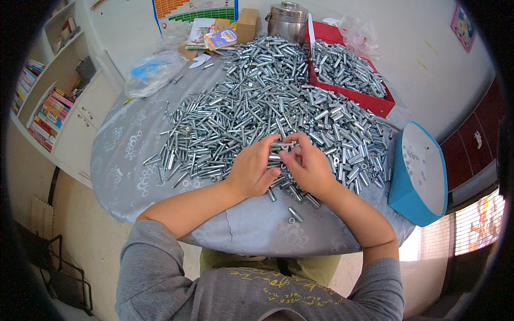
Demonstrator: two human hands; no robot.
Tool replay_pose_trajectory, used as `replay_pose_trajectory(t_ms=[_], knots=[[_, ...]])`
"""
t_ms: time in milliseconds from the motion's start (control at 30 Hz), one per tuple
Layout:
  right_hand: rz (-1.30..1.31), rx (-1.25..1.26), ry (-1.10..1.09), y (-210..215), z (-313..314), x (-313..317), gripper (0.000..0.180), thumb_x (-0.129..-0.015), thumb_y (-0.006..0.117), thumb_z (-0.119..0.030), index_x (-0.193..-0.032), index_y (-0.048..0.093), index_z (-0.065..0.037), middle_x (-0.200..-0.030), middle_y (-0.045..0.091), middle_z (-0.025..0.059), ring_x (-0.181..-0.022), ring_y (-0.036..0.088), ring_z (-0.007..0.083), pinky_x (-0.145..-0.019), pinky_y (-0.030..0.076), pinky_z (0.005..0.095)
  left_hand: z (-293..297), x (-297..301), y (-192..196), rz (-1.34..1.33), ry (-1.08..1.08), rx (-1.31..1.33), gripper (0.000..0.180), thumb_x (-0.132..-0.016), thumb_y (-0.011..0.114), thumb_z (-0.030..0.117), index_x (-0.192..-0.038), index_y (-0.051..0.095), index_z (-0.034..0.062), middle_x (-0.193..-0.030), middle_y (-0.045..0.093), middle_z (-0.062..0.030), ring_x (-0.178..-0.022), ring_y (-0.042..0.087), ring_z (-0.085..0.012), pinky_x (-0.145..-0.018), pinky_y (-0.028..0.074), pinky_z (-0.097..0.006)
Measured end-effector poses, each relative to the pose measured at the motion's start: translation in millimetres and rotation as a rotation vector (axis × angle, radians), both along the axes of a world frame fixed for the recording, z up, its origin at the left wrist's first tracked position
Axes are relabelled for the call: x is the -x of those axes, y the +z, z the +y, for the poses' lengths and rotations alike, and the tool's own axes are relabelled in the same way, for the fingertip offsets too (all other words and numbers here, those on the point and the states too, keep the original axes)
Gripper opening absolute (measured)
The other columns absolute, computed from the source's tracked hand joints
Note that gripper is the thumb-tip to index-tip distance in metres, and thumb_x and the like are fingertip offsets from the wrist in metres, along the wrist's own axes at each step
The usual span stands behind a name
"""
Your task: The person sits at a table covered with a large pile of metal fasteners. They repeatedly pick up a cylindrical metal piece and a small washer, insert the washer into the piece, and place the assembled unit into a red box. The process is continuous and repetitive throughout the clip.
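Grey T-shirt (pixel 227 299) fabric lies nearest in the head view, below the fingers. The left hand (pixel 249 170) arches, thumb apart from its index fingertip; the right hand (pixel 309 167) bends thumb and index finger toward a silver metal tube (pixel 285 146) between the hands, and I cannot tell whether either grips it. A pile of metal tubes and bolts (pixel 235 117) spreads beyond the fingers and to both sides. Beyond them to the right stands a red box (pixel 369 104). Each tube should be stiff, light, smooth and apt to roll, best pinched mid-barrel.
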State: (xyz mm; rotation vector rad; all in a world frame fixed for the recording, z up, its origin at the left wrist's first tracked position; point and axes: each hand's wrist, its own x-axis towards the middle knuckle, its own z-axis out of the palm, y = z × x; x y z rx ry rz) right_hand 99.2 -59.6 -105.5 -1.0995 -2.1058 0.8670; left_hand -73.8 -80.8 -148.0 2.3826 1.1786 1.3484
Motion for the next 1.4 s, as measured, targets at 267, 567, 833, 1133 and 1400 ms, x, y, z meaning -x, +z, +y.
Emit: replay_pose_trajectory(t_ms=[267,567,833,1133,1400], knots=[[0.09,-0.033,0.02,-7.3,1.8,-1.2,0.028,-0.087,0.053,-0.018,-0.109,0.045,-0.005,-0.066,0.058,0.0072,-0.056,0.058,0.0236,-0.052,0.042,0.0363,-1.4,1.7,3.7,-0.064,-0.033,0.093,0.071,-0.088,0.036,0.054,-0.126,0.034,-0.0062,-0.078,0.052,-0.0138,-0.072,0.053,-0.0313,-0.065,0.042,-0.038],[0.226,-0.021,0.135,-14.0,4.6,-1.9,0.028,-0.088,0.049,-0.007,-0.115,0.041,-0.003,-0.079,0.05,0.0006,-0.066,0.045,0.0058,-0.058,0.038,0.0212,-2.4,1.1,3.8,-0.118,-0.03,0.16,0.066,-0.091,0.032,0.051,-0.124,0.035,-0.0062,-0.076,0.051,-0.0132,-0.07,0.052,-0.031,-0.063,0.04,-0.037],[0.166,0.044,0.163,-8.7,4.4,-4.3,0.033,-0.084,0.054,-0.015,-0.113,0.042,-0.003,-0.079,0.054,0.0052,-0.059,0.051,0.0141,-0.057,0.041,0.028,-2.6,1.7,2.1,-0.167,-0.054,0.163,0.065,-0.091,0.029,0.052,-0.124,0.035,-0.0049,-0.07,0.048,-0.0095,-0.062,0.05,-0.0276,-0.057,0.039,-0.035],[0.169,0.023,0.139,-11.2,7.6,-7.4,0.035,-0.081,0.054,-0.014,-0.111,0.041,-0.002,-0.081,0.055,0.005,-0.057,0.051,0.0143,-0.053,0.04,0.0284,-2.6,-0.8,0.7,-0.164,-0.049,0.138,0.065,-0.091,0.03,0.052,-0.124,0.035,-0.0039,-0.07,0.049,-0.0092,-0.062,0.051,-0.0277,-0.057,0.039,-0.035],[0.215,0.077,0.163,-14.3,7.2,-4.8,0.038,-0.084,0.057,-0.015,-0.114,0.039,-0.003,-0.077,0.054,0.006,-0.058,0.052,0.0167,-0.054,0.04,0.0295,-3.6,-0.3,2.4,-0.156,-0.049,0.161,0.064,-0.091,0.031,0.052,-0.123,0.036,-0.0025,-0.072,0.051,-0.01,-0.063,0.053,-0.0287,-0.056,0.04,-0.036]])
